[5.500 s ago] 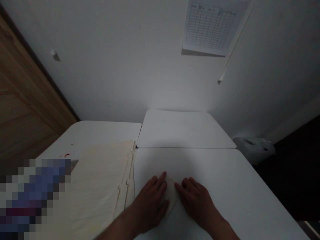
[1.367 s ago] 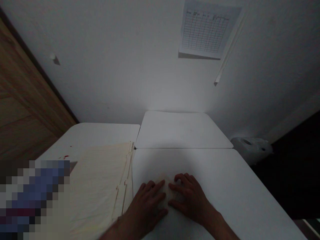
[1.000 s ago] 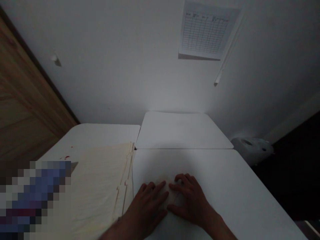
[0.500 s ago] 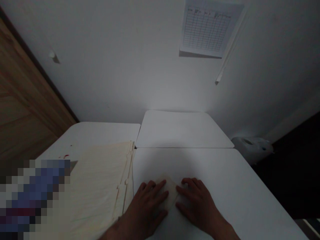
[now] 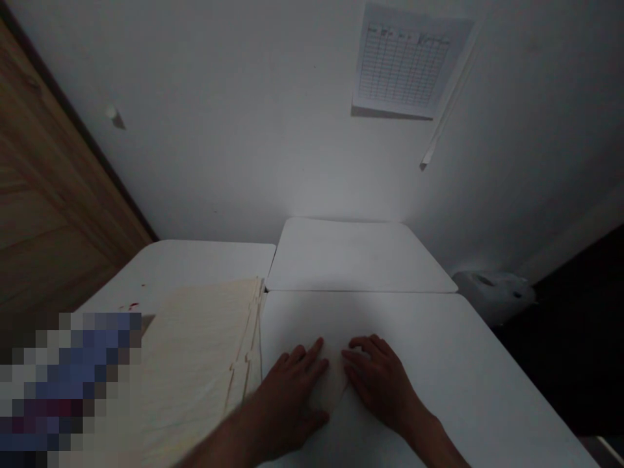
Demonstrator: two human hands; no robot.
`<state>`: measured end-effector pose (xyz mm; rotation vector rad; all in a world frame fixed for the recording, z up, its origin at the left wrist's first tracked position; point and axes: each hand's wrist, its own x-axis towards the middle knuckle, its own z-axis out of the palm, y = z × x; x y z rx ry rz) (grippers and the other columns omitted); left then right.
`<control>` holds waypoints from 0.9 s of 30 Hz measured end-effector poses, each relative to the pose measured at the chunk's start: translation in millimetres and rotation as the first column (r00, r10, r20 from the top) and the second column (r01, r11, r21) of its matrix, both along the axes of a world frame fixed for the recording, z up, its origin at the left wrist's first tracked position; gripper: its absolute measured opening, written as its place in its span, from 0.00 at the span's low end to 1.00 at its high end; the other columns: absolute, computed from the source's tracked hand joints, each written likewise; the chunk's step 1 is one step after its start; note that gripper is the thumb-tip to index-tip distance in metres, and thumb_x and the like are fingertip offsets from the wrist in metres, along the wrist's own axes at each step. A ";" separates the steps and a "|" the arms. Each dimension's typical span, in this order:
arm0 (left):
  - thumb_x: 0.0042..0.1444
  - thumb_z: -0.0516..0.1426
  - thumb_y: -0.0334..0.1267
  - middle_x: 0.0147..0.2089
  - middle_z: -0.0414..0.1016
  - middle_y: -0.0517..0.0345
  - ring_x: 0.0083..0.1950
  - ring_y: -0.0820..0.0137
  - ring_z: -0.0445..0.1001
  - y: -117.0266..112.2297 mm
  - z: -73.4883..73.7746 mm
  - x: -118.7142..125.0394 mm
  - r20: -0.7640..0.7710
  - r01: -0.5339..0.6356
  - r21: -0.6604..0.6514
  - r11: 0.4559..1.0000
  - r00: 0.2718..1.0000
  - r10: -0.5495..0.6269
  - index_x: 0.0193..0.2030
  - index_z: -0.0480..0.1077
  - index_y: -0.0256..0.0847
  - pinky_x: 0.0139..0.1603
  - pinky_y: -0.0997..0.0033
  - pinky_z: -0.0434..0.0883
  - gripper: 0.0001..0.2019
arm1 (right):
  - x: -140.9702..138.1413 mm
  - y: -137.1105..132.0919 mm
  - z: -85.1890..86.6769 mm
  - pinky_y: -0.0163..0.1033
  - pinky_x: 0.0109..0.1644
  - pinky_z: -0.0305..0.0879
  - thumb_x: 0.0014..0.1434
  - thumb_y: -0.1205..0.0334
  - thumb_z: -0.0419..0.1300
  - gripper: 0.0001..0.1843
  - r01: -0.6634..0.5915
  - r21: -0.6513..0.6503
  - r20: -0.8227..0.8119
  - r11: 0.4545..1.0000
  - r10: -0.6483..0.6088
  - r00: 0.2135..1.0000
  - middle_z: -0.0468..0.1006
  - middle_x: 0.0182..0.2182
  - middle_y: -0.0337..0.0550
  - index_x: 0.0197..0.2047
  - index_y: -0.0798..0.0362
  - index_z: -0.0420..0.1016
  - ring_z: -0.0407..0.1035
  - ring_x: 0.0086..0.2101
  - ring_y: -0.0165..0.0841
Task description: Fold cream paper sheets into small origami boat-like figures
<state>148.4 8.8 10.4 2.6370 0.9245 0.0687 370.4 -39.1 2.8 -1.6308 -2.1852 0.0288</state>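
Pale sheet (image 5: pixel 333 382) near the bench's (image 5: pixel 439 354) left edge
Left hand (image 5: pixel 292 390) lies on it, released; right hand (image 5: pixel 384 383) touches it, fingers (image 5: pixel 365 362) curled, grip unclear.

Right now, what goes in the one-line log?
left hand: spread on small thin pale sheet; right hand: at its edge; beneath: smooth white table

Dim, grey light; a soft shadow darkens the white table (image 5: pixel 336 312); lower left pixelated
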 end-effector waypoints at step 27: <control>0.58 0.57 0.44 0.63 0.64 0.49 0.60 0.56 0.67 -27.6 -23.9 -22.9 0.092 0.061 0.395 0.917 0.990 -0.106 0.60 0.61 0.42 0.56 0.58 0.69 0.24 | -17.2 12.8 -3.1 0.50 0.55 0.56 0.62 0.64 0.54 0.18 -0.064 -0.076 0.014 0.995 0.065 0.998 0.69 0.52 0.46 0.56 0.44 0.67 0.61 0.51 0.42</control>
